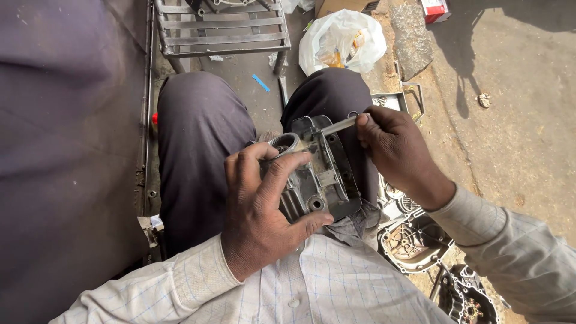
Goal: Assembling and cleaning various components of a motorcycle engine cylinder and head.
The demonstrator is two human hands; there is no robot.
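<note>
a dark metal engine cover [321, 174] rests on the person's lap, between the thighs, with its hollow inner side turned up toward the camera so the ribs and bolt holes can be seen and reached. the left hand [264, 210] wraps around the near and left edge of the cover, thumb under its lower corner and fingers curled over the top near a round opening, which steadies it against the legs. the right hand [393, 150] is closed in a pinch on a thin metal blade [339, 125], its flat end laid on the cover's upper rim; the low angle suits scraping along that edge. beyond the knees stand a metal stool [222, 30] and a white plastic bag [342, 39] on the ground. beside the right leg lie more engine parts [414, 240], kept within reach.
</note>
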